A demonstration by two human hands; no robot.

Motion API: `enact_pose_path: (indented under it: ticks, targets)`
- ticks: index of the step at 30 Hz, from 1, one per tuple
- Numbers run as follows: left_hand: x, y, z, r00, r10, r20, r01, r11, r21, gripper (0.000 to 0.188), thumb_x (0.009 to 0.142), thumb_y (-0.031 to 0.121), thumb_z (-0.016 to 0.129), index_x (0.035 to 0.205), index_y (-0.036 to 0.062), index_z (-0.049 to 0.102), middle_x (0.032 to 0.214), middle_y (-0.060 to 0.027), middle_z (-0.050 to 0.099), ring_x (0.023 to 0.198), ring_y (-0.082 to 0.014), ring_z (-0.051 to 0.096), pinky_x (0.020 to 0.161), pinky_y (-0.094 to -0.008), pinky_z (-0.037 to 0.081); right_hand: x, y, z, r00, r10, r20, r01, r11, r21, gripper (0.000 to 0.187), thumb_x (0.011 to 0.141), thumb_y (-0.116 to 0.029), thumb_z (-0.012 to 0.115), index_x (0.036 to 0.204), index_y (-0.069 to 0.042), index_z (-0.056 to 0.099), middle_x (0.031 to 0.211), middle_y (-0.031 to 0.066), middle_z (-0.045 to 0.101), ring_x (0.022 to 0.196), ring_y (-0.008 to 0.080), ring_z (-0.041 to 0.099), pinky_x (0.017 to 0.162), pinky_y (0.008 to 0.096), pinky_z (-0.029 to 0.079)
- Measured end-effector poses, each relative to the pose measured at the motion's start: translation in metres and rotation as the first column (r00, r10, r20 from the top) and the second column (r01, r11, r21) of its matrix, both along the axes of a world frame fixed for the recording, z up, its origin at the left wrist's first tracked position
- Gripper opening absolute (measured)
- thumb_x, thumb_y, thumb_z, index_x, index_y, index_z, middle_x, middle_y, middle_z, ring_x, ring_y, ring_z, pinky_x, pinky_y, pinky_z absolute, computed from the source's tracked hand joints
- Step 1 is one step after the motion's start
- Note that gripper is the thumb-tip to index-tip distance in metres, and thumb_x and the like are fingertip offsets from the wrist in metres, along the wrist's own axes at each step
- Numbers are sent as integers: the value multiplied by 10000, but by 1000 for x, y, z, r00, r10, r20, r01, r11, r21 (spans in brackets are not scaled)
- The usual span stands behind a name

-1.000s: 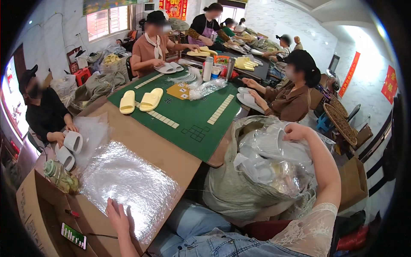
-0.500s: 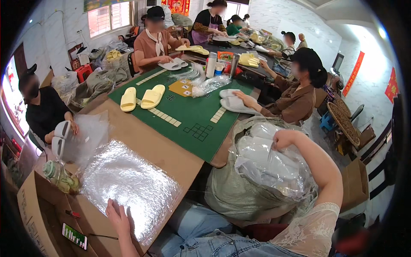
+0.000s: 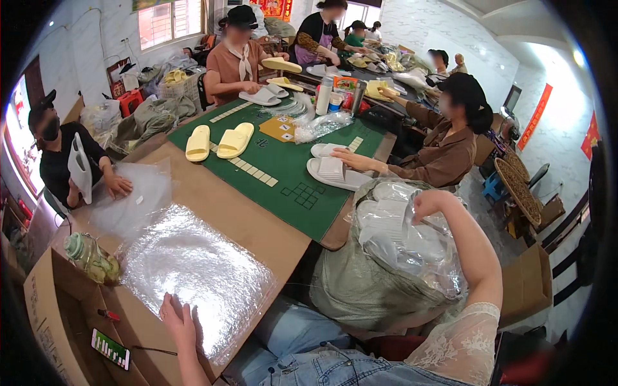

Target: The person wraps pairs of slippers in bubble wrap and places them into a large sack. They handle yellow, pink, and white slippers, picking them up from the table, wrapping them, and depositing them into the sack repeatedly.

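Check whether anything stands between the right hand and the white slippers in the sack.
Only clear plastic wrapping does, covering the white slippers. The right hand is at them, in the open mouth of the sack, with no sack cloth visible between.

A lidded jar (image 3: pixel 93 259) stands at left; a phone (image 3: pixel 111 349) lies screen-up; a red banner (image 3: pixel 535 117) hangs at right.

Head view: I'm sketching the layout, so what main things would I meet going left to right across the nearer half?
Lidded jar → shiny plastic sheeting → grey-green sack → cardboard box at right.
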State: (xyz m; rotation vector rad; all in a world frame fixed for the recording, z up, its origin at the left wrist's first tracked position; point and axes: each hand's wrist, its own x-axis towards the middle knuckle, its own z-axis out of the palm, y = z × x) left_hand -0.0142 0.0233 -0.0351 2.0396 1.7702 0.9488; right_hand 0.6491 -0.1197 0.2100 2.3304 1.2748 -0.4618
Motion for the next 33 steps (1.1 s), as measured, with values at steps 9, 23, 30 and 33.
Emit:
enact_pose_path:
  ticks: [9,23,30,33]
  targets:
    - [5,-4,7,993,1,119,2,1000,-30,597,887,125,657,1422,-16,434,1362,-222,525,1311,-378,433,1109,-461,356,-92,108,34,940,182,289,-283,888,362,310,789,-298,659,1026,-121,753,1009,158,733,990,311,702,834,442,559]
    - [-1,-3,9,997,-9,76,9,1000,-4,660,857,206,696,1416,-18,426,1353,-244,521,1284,-426,434,1112,-489,333,27,273,-199,984,-41,-173,158,643,749,745,710,-248,778,1340,36,501,1378,250,540,1225,383,574,1041,435,468]
    - [0,-4,13,998,6,65,-3,999,-46,697,853,239,707,1424,-27,408,1344,-250,523,1266,-448,431,1109,-501,328,-67,298,-242,901,74,-428,364,410,836,755,736,-153,731,1378,47,388,1305,293,563,1258,456,522,1052,467,439]
    - [2,-1,10,998,-21,54,22,1000,-15,699,850,232,714,1420,-33,409,1316,-249,539,1249,-442,440,1094,-504,336,-130,296,-245,820,243,-517,395,414,820,607,775,-214,714,1283,1,460,1252,259,601,1194,427,579,996,475,466]
